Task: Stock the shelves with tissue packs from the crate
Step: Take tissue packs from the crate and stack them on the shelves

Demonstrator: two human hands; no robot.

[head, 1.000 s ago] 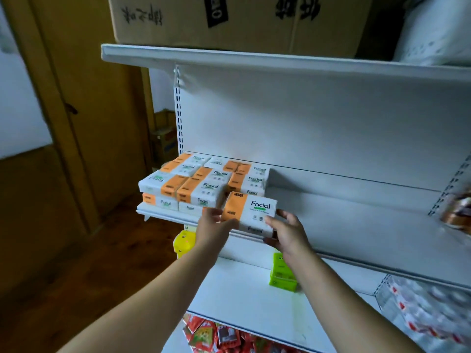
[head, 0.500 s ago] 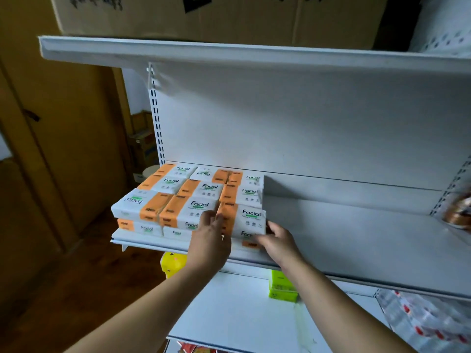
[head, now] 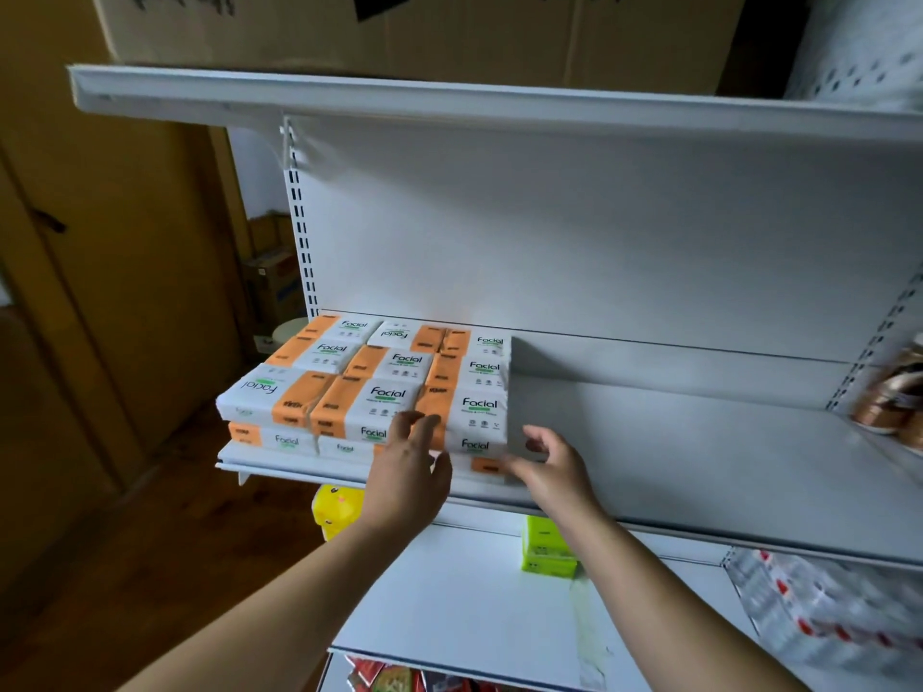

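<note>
Several white-and-orange "Facial" tissue packs are stacked two layers high at the left end of the middle shelf [head: 674, 472]. The front right pack [head: 474, 417] lies on top of the stack, level with its neighbours. My left hand [head: 407, 472] is in front of this pack, its straight fingertips touching the orange end. My right hand [head: 549, 467] hovers just right of the pack with relaxed, loosely curled fingers and holds nothing. The crate is out of view.
A cardboard box [head: 399, 27] sits on the top shelf. The lower shelf [head: 474, 616] carries a green pack [head: 547, 546] and a yellow item [head: 337, 509]. Wrapped goods [head: 839, 611] lie at lower right, a brown packet [head: 894, 397] at far right. A wooden door [head: 100, 267] stands left.
The pack held in both hands a second ago now rests on the stack's front right corner. Both hands have let go of it, and the right hand has drawn slightly away.
</note>
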